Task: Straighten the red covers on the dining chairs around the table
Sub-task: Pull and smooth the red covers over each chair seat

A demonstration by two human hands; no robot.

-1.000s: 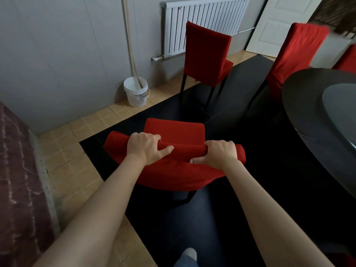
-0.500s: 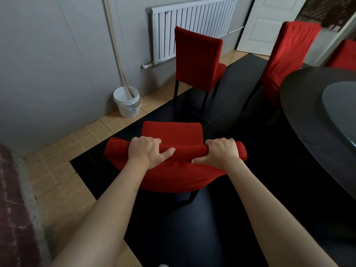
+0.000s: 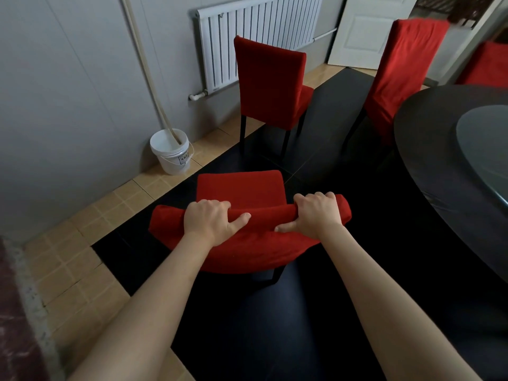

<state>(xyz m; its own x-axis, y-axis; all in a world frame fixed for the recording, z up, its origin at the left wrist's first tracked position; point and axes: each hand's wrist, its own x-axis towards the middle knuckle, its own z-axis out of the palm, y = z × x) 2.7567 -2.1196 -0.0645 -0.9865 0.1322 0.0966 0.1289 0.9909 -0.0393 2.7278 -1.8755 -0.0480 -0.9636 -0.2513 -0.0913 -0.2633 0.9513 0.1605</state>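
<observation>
A dining chair in a red cover point(image 3: 264, 251) stands just below me, its seat pointing away. My left hand point(image 3: 211, 222) grips the top edge of its backrest on the left, fingers curled over the far side and thumb on the near side. On the right end of the same edge, my right hand point(image 3: 316, 214) grips in the same way. A second red-covered chair point(image 3: 270, 83) stands by the radiator. A third red-covered chair point(image 3: 401, 70) faces the dark round table point(image 3: 428, 171). A fourth red chair point(image 3: 486, 64) shows at the right edge.
A white bucket point(image 3: 171, 152) with a pale pole in it stands against the grey wall. A white radiator point(image 3: 255, 37) hangs on the wall, a white door point(image 3: 365, 28) beyond it. A glass turntable point(image 3: 486, 149) lies on the table. Tan tiles border the dark floor on the left.
Both hands keep their grip on the backrest top. The view has shifted, so the far chairs, bucket and radiator sit further left in frame than a second ago.
</observation>
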